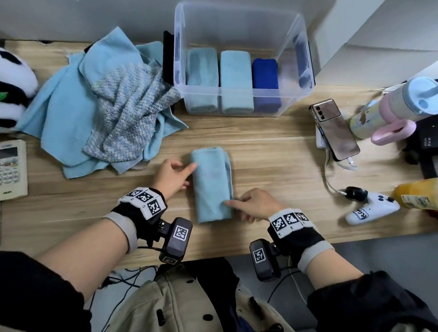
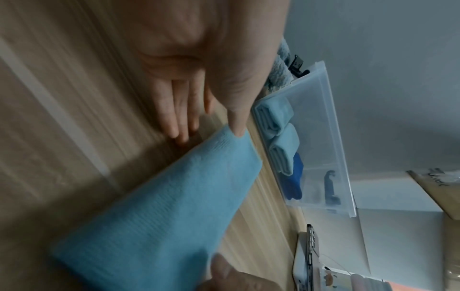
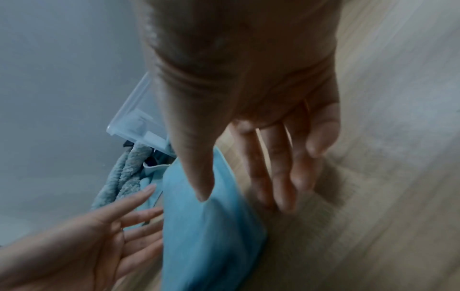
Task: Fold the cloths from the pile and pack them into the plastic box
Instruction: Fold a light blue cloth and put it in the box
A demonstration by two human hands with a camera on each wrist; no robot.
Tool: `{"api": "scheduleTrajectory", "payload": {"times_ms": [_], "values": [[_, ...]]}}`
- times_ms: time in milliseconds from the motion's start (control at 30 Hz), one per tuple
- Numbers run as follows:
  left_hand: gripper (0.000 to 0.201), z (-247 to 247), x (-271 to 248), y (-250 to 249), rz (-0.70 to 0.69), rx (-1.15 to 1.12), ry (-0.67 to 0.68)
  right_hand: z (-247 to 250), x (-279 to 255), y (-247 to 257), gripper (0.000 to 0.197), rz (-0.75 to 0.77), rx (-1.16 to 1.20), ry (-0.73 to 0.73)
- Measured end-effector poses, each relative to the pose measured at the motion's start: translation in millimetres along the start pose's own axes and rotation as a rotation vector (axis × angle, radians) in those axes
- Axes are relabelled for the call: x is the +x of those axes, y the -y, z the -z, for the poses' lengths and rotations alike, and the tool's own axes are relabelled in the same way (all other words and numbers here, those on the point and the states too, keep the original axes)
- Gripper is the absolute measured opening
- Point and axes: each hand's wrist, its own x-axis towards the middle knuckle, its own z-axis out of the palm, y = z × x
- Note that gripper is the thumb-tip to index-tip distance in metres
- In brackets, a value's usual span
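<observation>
With three cloths already packed, a fourth one, the folded light-blue cloth (image 1: pixel 212 185), lies flat on the wooden worktop (image 1: pixel 275 153) as a narrow strip, between the hands and near the front edge. Left hand (image 1: pixel 171 175) sits at its left side, fingers straight and relaxed, thumb tip touching the top of the cloth near the far corner; nothing is gripped. Right hand (image 1: pixel 255 203) comes in from the other side, fingers extended, index tip on the near right edge where the layers meet, again holding nothing. Both wrist views are blurred, so exactly how firmly the tips press I cannot tell.

Up at the back, the clear plastic box (image 1: pixel 242 97) holds two light-blue folded cloths and one dark-blue folded cloth (image 1: pixel 266 85) side by side, with a free gap at its right end. Just left of the box, the pile (image 1: pixel 101 104) has more to give: blue cloths and a fluffy grey-white one on top.

My read: folding of this piece is about finished. Next comes a two-sided pinch that keeps the layers together, a lift, and a drop into that gap beside the dark-blue one.
</observation>
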Motion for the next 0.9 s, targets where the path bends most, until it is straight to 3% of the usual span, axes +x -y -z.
{"api": "scheduleTrajectory", "payload": {"times_ms": [67,167,300,433,600,767,900], "values": [[0.039,1,-4,1,0.04,0.012,0.038,2,0,0,0.044,0.012,-0.003,-0.099],[0.043,-2,-7,1,0.059,0.034,0.071,3,9,3,0.031,0.041,0.173,-0.317],[0.047,-7,-10,-2,0.048,0.076,0.08,-7,15,22,0.025,0.156,0.213,-0.439],[0.047,-10,-13,-4,0.035,0.098,0.077,-16,23,34,0.034,0.086,0.086,-0.377],[0.046,-11,-11,-2,0.016,0.147,0.063,-16,31,32,0.017,0.032,0.216,-0.39],[0.048,-14,-9,0,0.026,0.208,0.038,-15,31,31,0.023,-0.067,0.201,-0.401],[0.039,-18,-14,-3,0.021,0.236,0.131,-20,29,33,0.023,-0.073,0.102,-0.435]]}}
